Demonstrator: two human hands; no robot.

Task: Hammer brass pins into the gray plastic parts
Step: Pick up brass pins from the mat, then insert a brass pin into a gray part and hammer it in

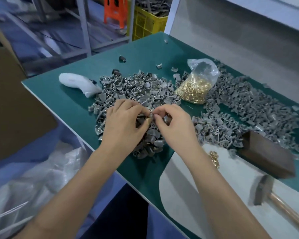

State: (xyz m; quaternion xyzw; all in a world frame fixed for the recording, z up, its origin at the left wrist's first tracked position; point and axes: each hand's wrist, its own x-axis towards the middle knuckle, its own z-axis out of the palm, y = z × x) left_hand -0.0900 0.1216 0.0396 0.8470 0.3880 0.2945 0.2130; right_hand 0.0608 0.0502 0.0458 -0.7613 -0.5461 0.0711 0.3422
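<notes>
Left hand (126,121): hovered over the near pile at centre, fingers curled, thumb and forefinger pinching a small gray part (149,116) at the fingertips.
Right hand (174,123): fingers curled, tips meeting the left hand's at the same part; it seemed to pinch something tiny there, too small to identify. A second gray piece sat tucked under its curled fingers.
Near pile of gray plastic parts (136,90): heaped under and beyond both hands, from 12 o'clock round to 6 o'clock of them.
Far pile of gray parts (248,107): spread at 3 o'clock of the hands, running toward 1 o'clock.
Bag of brass pins (195,88): clear plastic, open-necked, lying between the two piles at 1 o'clock of the hands.
Loose brass pins (214,159): small cluster at 4 o'clock, beside the right forearm, on a white sheet (185,195).
Dark block (266,152): at 4 o'clock, near the far pile's edge.
Hammer (264,190): metal head and wooden handle, lying at 5 o'clock, untouched.
White foam piece (76,81): at 10 o'clock, touching the near pile.
Green mat (59,104): covered the table under everything.
</notes>
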